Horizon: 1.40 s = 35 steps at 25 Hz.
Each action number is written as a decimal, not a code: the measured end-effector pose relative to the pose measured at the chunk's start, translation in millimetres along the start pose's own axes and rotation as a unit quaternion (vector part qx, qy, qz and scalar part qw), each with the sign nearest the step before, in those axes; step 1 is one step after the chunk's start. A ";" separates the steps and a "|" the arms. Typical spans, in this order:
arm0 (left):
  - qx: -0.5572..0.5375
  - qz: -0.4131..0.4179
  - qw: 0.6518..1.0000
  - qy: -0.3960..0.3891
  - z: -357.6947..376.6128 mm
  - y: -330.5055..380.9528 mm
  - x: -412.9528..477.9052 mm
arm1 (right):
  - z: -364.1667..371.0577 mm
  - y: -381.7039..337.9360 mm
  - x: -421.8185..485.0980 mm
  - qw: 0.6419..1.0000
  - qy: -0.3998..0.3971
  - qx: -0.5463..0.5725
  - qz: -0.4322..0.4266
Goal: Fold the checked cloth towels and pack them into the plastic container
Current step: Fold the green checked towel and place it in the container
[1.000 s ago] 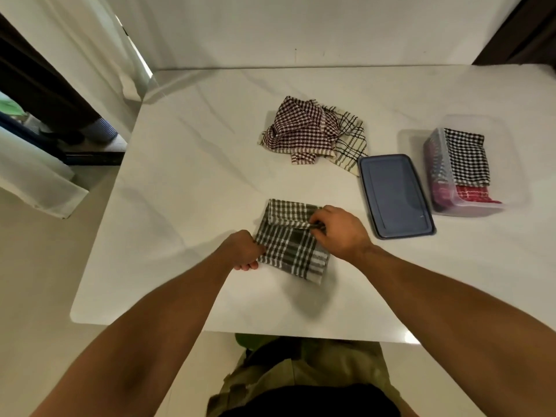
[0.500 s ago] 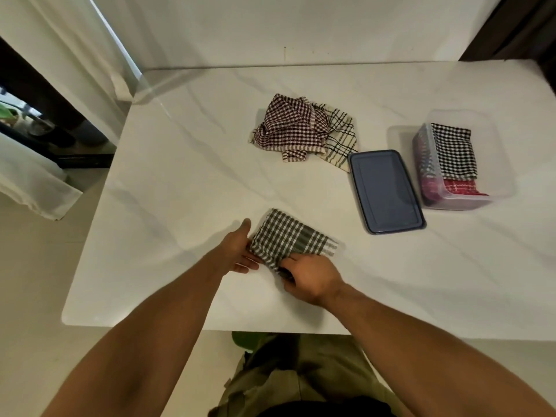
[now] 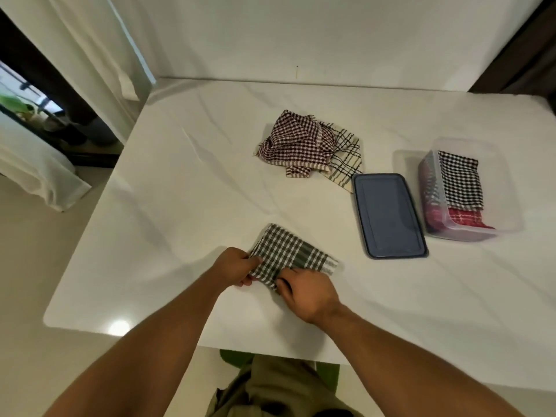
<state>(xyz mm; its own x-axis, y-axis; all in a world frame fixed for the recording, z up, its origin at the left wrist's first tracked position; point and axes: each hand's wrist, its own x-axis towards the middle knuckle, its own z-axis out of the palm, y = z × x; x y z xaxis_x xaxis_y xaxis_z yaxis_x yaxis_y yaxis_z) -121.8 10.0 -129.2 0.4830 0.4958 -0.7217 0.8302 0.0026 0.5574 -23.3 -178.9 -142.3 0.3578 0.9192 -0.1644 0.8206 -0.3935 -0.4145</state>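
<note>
At the 6 o'clock side of the white table (image 3: 186,191), a folded green checked towel (image 3: 288,254) lies flat, its long side running from 10 o'clock towards 4 o'clock. The left hand (image 3: 237,266) pinches the towel's 9 o'clock edge, thumb on top and fingers curled under the cloth. The right hand (image 3: 307,293) grips the near edge at about 6 o'clock of the towel, fingers curled onto the fabric. The two hands are close together but do not touch.

Towards 12 o'clock from that towel, well apart, a crumpled maroon checked towel (image 3: 294,139) lies partly over a cream towel with black lines (image 3: 346,155). At 2 o'clock a blue-grey lid (image 3: 388,215) rests flat on the table, its far corner just beside the cream towel. Just beside the lid at its 3 o'clock stands the clear plastic container (image 3: 505,206), open, holding a folded black-and-white checked towel (image 3: 460,182) on top of a red towel (image 3: 466,219).
</note>
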 end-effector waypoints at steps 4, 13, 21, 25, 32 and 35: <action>-0.007 0.012 0.999 0.036 4.8 -2.0 -5.9 | 0.6 -4.9 9.0 0.999 0.003 0.007 0.033; 0.290 0.076 0.934 0.194 17.8 34.2 -12.2 | -13.6 10.1 -4.2 0.991 0.073 0.035 0.107; 0.264 0.122 0.950 0.116 4.5 26.6 -6.1 | 6.5 -3.9 -48.7 0.881 0.148 0.200 0.402; 0.210 0.116 0.969 0.056 -2.2 13.1 -11.0 | 1.3 -16.0 -36.1 0.854 0.105 0.227 0.456; -0.021 0.052 0.997 -0.046 -11.5 13.9 -23.0 | -21.4 -28.7 -26.7 0.786 0.123 0.361 0.485; -0.136 0.005 0.985 -0.104 -15.1 20.1 -32.7 | -38.3 -33.8 -25.8 0.695 0.159 0.504 0.488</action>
<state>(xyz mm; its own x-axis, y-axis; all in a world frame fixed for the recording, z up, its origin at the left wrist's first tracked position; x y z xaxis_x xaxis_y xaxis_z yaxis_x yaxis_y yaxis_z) -125.1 7.0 -88.2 0.5604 0.3074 -0.7691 0.7338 0.2463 0.6331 -43.2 -189.8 -89.7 0.7364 0.1092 -0.6677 -0.5533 -0.4706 -0.6873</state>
